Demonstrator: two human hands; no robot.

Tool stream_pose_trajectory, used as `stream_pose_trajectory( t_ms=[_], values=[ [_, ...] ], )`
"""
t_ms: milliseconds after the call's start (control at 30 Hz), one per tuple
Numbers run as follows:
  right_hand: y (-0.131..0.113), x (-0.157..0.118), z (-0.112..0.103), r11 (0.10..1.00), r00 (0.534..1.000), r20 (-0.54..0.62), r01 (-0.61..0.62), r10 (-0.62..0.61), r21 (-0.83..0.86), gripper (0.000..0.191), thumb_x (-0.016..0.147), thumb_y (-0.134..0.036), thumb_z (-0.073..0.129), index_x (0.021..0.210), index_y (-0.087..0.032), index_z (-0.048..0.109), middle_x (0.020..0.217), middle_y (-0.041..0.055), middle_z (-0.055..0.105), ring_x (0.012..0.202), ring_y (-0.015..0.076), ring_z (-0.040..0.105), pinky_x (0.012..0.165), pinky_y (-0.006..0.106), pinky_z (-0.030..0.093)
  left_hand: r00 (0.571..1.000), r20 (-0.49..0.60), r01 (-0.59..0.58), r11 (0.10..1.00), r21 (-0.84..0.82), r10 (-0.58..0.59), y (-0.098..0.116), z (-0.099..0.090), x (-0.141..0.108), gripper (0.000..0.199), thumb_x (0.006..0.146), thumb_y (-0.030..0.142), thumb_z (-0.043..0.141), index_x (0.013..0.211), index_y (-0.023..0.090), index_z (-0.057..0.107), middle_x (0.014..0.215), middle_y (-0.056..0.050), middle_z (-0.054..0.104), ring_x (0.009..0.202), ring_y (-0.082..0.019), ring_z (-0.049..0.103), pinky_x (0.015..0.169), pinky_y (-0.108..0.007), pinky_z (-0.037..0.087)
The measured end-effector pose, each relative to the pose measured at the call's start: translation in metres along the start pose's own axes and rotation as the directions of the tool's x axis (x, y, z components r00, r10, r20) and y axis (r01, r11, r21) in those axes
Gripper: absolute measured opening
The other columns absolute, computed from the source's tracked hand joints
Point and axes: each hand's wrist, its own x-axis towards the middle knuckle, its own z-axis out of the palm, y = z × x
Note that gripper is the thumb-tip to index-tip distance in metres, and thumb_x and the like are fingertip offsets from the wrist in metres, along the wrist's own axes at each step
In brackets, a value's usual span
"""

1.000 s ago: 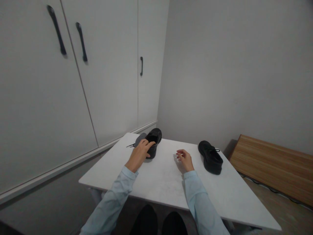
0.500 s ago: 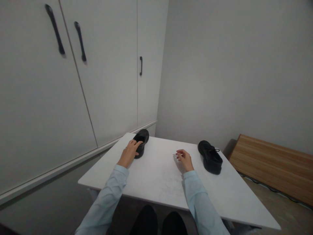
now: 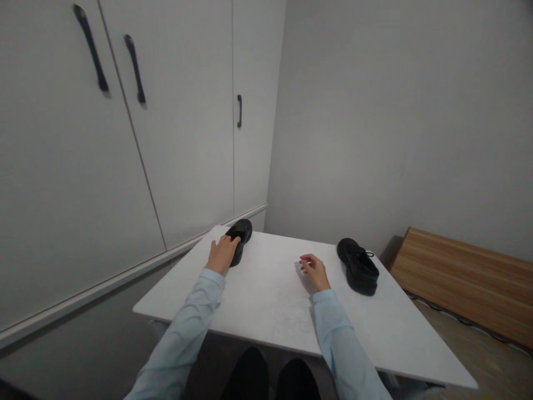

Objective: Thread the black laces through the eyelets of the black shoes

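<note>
A black shoe point(image 3: 245, 226) stands at the far left corner of the white table point(image 3: 266, 300), toe pointing away from me. My left hand point(image 3: 222, 253) is on its near left side, with fingers over the rim of its opening; part of the shoe is hidden beneath the hand. My right hand point(image 3: 314, 271) rests near the middle of the table, fingers loosely curled and slightly apart, holding nothing. To its right, apart from it, sits another black shoe point(image 3: 361, 278) with laces, its toe pointing to the far left.
White cabinet doors point(image 3: 183, 155) with dark handles rise along the left, close to the table's edge. A grey wall point(image 3: 375, 122) stands behind. Off the table's right side is a brown wood-grain board point(image 3: 466, 278).
My left hand has shifted its hold on the left shoe, which has moved very slightly to the left. My right hand and the right shoe have stayed put.
</note>
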Motion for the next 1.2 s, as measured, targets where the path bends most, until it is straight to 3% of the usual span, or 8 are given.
stream_pose_trajectory(
  t_ms=[133, 200, 300, 367, 467, 567, 833, 1200],
  values=[
    [0.000, 0.000, 0.000, 1.000, 1.000, 0.003, 0.001, -0.001, -0.011, 0.026, 0.069, -0.035, 0.056, 0.084, -0.016, 0.063, 0.078, 0.0081, 0.067, 0.058, 0.0154, 0.060, 0.051, 0.025, 0.046, 0.994, -0.095, 0.053, 0.995, 0.079, -0.046, 0.020, -0.009, 0.002, 0.029, 0.083, 0.010, 0.048, 0.109, 0.019, 0.059, 0.112, -0.014, 0.058, 0.119, -0.033, 0.043, 0.099, -0.067, 0.020],
    [0.000, 0.000, 0.001, 1.000, 1.000, 0.007, 0.010, -0.010, -0.029, 0.025, 0.069, -0.035, 0.055, 0.084, -0.016, 0.063, 0.077, 0.0077, 0.067, 0.058, 0.0151, 0.059, 0.051, 0.025, 0.046, 0.985, -0.173, -0.001, 0.997, 0.079, 0.014, 0.034, -0.014, 0.001, 0.030, 0.082, 0.014, 0.053, 0.112, 0.019, 0.057, 0.116, -0.015, 0.056, 0.122, -0.034, 0.039, 0.100, -0.068, 0.016],
    [-0.002, -0.001, 0.001, 0.998, 1.000, 0.002, 0.029, -0.029, -0.057, 0.025, 0.070, -0.034, 0.054, 0.084, -0.016, 0.063, 0.077, 0.0075, 0.067, 0.057, 0.0149, 0.059, 0.052, 0.026, 0.046, 0.955, -0.249, -0.162, 0.987, 0.010, 0.160, 0.060, -0.019, -0.001, 0.034, 0.083, 0.020, 0.057, 0.117, 0.021, 0.053, 0.117, -0.012, 0.056, 0.121, -0.030, 0.041, 0.104, -0.061, 0.019],
    [-0.003, -0.001, 0.001, 0.996, 0.999, -0.004, 0.043, -0.043, -0.076, 0.025, 0.070, -0.034, 0.054, 0.084, -0.016, 0.063, 0.077, 0.0074, 0.068, 0.057, 0.0150, 0.058, 0.053, 0.026, 0.046, 0.940, -0.232, -0.272, 0.960, -0.073, 0.249, 0.077, -0.018, -0.003, 0.029, 0.084, 0.023, 0.056, 0.113, 0.021, 0.054, 0.111, -0.009, 0.059, 0.111, -0.026, 0.050, 0.102, -0.051, 0.030],
    [-0.003, -0.002, 0.001, 0.991, 0.998, -0.009, 0.062, -0.063, -0.118, 0.023, 0.071, -0.032, 0.053, 0.084, -0.016, 0.064, 0.077, 0.0070, 0.068, 0.058, 0.0155, 0.058, 0.055, 0.027, 0.046, 0.919, -0.185, -0.381, 0.903, -0.199, 0.347, 0.098, -0.006, -0.006, 0.022, 0.086, 0.025, 0.053, 0.108, 0.020, 0.056, 0.103, -0.007, 0.061, 0.099, -0.022, 0.056, 0.088, -0.036, 0.044],
    [-0.004, -0.002, 0.000, 0.981, 0.996, -0.011, 0.089, -0.092, -0.171, 0.022, 0.071, -0.032, 0.053, 0.083, -0.017, 0.064, 0.078, 0.0065, 0.068, 0.060, 0.0163, 0.059, 0.059, 0.028, 0.047, 0.892, -0.207, -0.447, 0.846, -0.291, 0.401, 0.112, 0.015, -0.008, 0.020, 0.088, 0.024, 0.051, 0.108, 0.020, 0.055, 0.103, -0.005, 0.061, 0.098, -0.019, 0.057, 0.084, -0.030, 0.045],
    [-0.012, -0.004, 0.000, 0.968, 0.990, -0.042, 0.124, -0.137, -0.217, 0.022, 0.073, -0.033, 0.051, 0.081, -0.018, 0.064, 0.079, 0.0071, 0.069, 0.067, 0.0184, 0.061, 0.066, 0.031, 0.049, 0.881, -0.167, -0.470, 0.780, -0.413, 0.442, 0.114, 0.059, -0.009, 0.020, 0.089, 0.021, 0.047, 0.107, 0.020, 0.056, 0.100, -0.005, 0.062, 0.097, -0.017, 0.057, 0.087, -0.029, 0.044],
    [-0.032, -0.003, -0.010, 0.975, 0.973, -0.185, 0.104, -0.141, -0.194, 0.026, 0.071, -0.033, 0.047, 0.083, -0.017, 0.063, 0.086, 0.0091, 0.068, 0.071, 0.0193, 0.061, 0.064, 0.032, 0.050, 0.901, -0.083, -0.415, 0.787, -0.457, 0.426, 0.108, 0.071, -0.010, 0.024, 0.090, 0.019, 0.040, 0.103, 0.019, 0.060, 0.097, -0.005, 0.064, 0.093, -0.017, 0.057, 0.084, -0.028, 0.044]
  ],
)
